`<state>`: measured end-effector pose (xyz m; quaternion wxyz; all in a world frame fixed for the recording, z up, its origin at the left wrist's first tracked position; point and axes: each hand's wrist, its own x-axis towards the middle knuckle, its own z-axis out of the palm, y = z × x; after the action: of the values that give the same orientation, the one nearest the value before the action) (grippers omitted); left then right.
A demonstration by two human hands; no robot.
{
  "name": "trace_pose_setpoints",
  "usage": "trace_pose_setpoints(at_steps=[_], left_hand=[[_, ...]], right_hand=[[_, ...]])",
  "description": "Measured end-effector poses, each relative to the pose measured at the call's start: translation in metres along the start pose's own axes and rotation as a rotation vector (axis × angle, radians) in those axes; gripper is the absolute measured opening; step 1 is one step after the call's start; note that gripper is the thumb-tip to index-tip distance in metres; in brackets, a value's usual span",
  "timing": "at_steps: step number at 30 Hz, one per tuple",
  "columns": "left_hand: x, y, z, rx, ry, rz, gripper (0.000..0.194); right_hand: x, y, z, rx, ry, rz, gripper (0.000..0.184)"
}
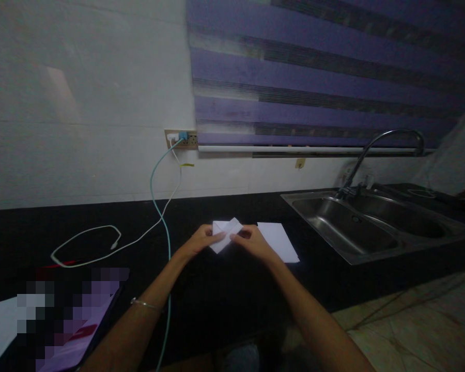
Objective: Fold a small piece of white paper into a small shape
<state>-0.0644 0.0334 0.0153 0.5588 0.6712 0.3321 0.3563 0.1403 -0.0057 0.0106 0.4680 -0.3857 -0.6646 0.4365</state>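
Left hand (200, 240) and right hand (254, 241) pinch the folded white paper (227, 228) between them over the black counter (225, 292), left of the flat white paper (279, 243); I judge folding is underway; next seems to call for careful alignment and even pressure.

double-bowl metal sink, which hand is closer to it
Right. The right hand is left of the double-bowl metal sink, with white paper between them; the left hand is farther left, at the opposite side of the folded paper that both hold.
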Motion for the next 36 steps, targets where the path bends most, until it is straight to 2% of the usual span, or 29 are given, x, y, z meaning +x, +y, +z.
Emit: trace_pose_setpoints(at_steps=[6,10,17,22,28,36], left_hand=[[0.004,-0.002,0.006,0.010,0.069,0.019,0.043],[0.005,0.000,0.011,0.000,0.059,0.033,0.048],[0.004,-0.001,0.017,0.032,0.007,-0.022,0.055],[0.003,-0.003,0.019,0.131,-0.066,-0.025,0.054],[0.002,0.000,0.019,0.367,0.094,0.129,0.035],[-0.004,0.005,0.021,0.518,0.037,0.127,0.039]], right_hand=[[0.000,0.002,0.001,-0.067,0.051,-0.009,0.029],[0.000,0.006,0.005,-0.089,0.051,0.012,0.031],[0.002,0.006,0.007,-0.009,0.035,-0.061,0.033],[0.001,0.000,0.007,0.023,0.017,-0.074,0.030],[0.002,0.002,0.008,-0.047,0.010,-0.100,0.029],[0.003,0.006,0.008,-0.074,-0.018,-0.114,0.027]])
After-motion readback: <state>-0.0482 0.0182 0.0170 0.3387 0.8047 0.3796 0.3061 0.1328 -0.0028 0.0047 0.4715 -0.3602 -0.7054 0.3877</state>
